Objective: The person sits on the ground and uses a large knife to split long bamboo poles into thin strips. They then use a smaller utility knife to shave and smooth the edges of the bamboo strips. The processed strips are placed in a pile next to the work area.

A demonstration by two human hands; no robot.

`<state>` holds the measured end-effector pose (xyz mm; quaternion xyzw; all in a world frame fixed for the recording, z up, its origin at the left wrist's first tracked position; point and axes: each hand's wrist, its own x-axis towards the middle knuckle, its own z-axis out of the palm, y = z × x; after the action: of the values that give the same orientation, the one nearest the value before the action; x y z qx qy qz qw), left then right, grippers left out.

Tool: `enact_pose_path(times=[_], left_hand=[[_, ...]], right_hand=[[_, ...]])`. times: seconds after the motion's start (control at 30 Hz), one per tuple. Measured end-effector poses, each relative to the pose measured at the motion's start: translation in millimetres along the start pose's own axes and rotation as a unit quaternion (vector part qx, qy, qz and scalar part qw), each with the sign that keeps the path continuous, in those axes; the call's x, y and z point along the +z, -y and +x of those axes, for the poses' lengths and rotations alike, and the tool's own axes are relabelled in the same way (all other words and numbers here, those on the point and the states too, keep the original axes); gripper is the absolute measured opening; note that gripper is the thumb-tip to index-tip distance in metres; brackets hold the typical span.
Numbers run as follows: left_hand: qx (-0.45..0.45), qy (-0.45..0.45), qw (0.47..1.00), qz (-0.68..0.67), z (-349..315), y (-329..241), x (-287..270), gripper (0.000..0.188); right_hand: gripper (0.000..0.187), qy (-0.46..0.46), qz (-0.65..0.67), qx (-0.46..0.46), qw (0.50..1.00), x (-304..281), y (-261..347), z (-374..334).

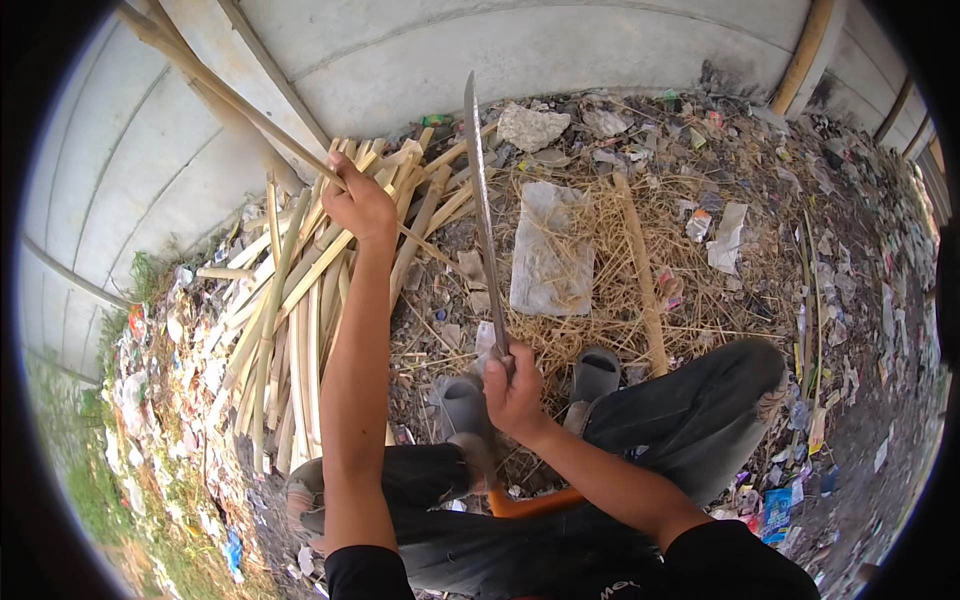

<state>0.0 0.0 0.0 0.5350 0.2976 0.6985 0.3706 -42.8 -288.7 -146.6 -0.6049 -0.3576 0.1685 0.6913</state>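
My left hand (362, 205) is closed round a long bamboo strip (240, 105). The strip slants from the upper left, down through my fingers, to a lower end over the ground right of the hand. Below and around that hand lies a heap of split bamboo strips (305, 290), pale and laid mostly lengthwise. In front of my body, my right hand (517, 395) grips the handle of a machete (483, 190). Its long narrow blade points up and away from me, apart from the strip in my left hand.
Ahead lie a flat pale slab (550, 250) among straw shavings, a round stick (642, 280) and a rock (533, 128). A concrete panel wall (540, 50) stands behind. Litter covers the ground around. My legs are bent, with grey sandals (597, 373); something orange (535, 503) shows beneath me.
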Motion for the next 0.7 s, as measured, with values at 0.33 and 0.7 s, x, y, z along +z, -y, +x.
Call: enact_pose_path(times=[0.33, 0.7], left_hand=[[-0.162, 0.271, 0.930, -0.188, -2.4, -22.4, -6.7, 0.051], [-0.247, 0.454, 0.816, -0.259, 20.9, -3.9, -13.4, 0.041]], right_hand=[[0.026, -0.018, 0.107, 0.249, 0.963, -25.6, -8.8, 8.4], [0.024, 0.047, -0.096, 0.100, 0.989, -16.1, -0.2, 17.7]])
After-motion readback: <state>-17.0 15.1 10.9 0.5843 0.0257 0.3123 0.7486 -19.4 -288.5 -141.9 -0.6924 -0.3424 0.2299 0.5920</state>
